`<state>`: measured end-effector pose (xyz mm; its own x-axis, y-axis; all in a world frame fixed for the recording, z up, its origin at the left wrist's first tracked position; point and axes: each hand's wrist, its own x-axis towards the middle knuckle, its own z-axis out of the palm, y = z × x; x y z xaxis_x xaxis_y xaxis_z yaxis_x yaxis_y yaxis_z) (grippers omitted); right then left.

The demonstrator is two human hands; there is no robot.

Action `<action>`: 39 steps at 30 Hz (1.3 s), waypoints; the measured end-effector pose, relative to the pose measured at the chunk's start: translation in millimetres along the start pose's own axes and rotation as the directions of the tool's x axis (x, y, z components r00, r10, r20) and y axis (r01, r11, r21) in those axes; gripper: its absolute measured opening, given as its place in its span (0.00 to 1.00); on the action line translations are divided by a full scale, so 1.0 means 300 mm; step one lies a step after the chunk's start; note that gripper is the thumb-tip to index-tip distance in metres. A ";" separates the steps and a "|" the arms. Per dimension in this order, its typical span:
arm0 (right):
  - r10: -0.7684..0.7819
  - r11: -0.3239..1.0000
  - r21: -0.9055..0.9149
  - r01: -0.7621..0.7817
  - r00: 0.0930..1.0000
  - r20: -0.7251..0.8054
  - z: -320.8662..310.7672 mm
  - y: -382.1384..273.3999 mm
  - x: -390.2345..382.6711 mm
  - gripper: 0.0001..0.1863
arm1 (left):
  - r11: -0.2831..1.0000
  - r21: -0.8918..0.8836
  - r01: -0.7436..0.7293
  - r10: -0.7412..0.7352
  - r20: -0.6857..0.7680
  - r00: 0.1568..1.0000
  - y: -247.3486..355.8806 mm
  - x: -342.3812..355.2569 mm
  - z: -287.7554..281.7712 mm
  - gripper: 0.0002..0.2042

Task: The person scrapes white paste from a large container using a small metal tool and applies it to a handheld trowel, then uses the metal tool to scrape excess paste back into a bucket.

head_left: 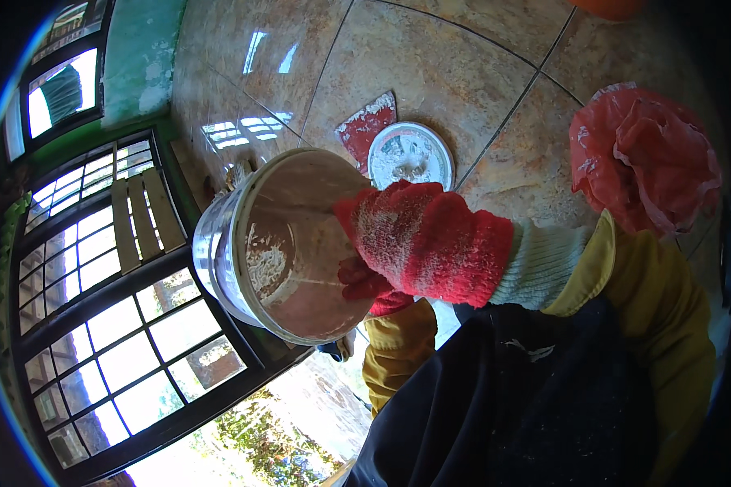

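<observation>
Holding my right hand point(426, 243) across the mouth of a tilted bucket point(300, 223).
The bucket is lying at 9 o'clock from my nearer, right fingers, its axis running 9-to-3; my left hand point(390, 303) is showing at its 4 o'clock. Whether either hand's fingers are gripping, I cannot tell.

This looks like a room in a home — it has a shiny tile floor point(406, 65), a green wall point(142, 65) and big windows point(126, 349) — with plants point(268, 434) outside.

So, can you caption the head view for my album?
Red-gloved right hand at the mouth of a smeared bucket, above a tiled floor.
</observation>
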<state>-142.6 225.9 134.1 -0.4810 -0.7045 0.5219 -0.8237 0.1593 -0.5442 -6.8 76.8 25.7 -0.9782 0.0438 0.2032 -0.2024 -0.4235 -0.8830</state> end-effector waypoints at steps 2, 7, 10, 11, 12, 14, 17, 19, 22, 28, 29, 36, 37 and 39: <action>0.008 0.997 0.080 -0.005 1.000 -0.030 -0.001 0.004 -0.009 0.20 | 1.000 0.017 0.004 -0.003 -0.013 1.000 -0.002 0.008 -0.002 0.18; 0.078 0.899 0.430 -0.083 0.997 0.030 0.108 0.028 -0.054 0.18 | 0.998 0.062 0.014 -0.009 -0.065 0.998 -0.016 0.017 -0.004 0.18; 0.108 0.832 0.538 -0.138 0.990 0.086 0.136 0.021 -0.075 0.19 | 0.996 0.088 0.023 -0.014 -0.091 0.996 -0.029 0.023 0.000 0.19; 0.112 0.814 0.562 -0.149 0.989 0.100 0.140 0.015 -0.081 0.19 | 0.995 0.093 0.027 -0.018 -0.097 0.995 -0.032 0.025 -0.001 0.19; 0.117 0.794 0.585 -0.164 0.986 0.117 0.144 0.005 -0.086 0.19 | 0.995 0.097 0.029 -0.018 -0.105 0.994 -0.037 0.023 -0.002 0.19; 0.122 0.753 0.633 -0.181 0.983 0.135 0.151 -0.016 -0.085 0.19 | 0.994 0.103 0.030 -0.018 -0.118 0.993 -0.044 0.021 -0.001 0.19; 0.140 0.680 0.707 -0.196 0.981 0.137 0.166 -0.046 -0.057 0.20 | 0.993 0.111 0.032 -0.017 -0.128 0.992 -0.049 0.025 -0.004 0.20; 0.155 0.633 0.747 -0.203 0.979 0.135 0.181 -0.064 -0.029 0.20 | 0.993 0.113 0.031 -0.017 -0.127 0.992 -0.046 0.023 -0.009 0.20; 0.176 0.606 0.763 -0.223 0.974 0.145 0.197 -0.079 -0.011 0.21 | 0.993 0.117 0.026 -0.011 -0.126 0.992 -0.047 0.027 -0.007 0.20; 0.153 0.800 0.540 -0.260 0.960 0.235 0.101 -0.038 -0.094 0.22 | 0.991 0.134 -0.001 0.014 -0.092 0.996 -0.053 0.023 0.005 0.21; 0.141 0.856 0.453 -0.249 0.956 0.259 0.054 -0.028 -0.083 0.22 | 0.990 0.140 -0.004 0.017 -0.093 0.995 -0.054 0.023 0.009 0.21; -0.034 0.977 -0.206 0.047 0.997 0.066 -0.028 0.117 -0.001 0.15 | 0.975 0.219 -0.025 0.052 -0.117 0.992 -0.075 0.023 0.010 0.23; -0.094 0.953 -0.288 0.093 0.996 0.012 -0.003 0.141 0.032 0.15 | 0.977 0.213 -0.015 0.044 -0.133 0.990 -0.087 0.021 0.021 0.23; -0.165 0.893 -0.430 0.129 0.985 -0.047 0.035 0.175 0.064 0.14 | 0.991 0.135 -0.014 0.036 -0.163 0.986 -0.121 0.054 0.001 0.24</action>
<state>-191.8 213.6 108.8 -0.3523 -0.6878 0.6347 -0.9271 0.3493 -0.1361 -15.3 92.5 61.2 -0.9795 0.1750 0.0996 -0.1803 -0.5426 -0.8204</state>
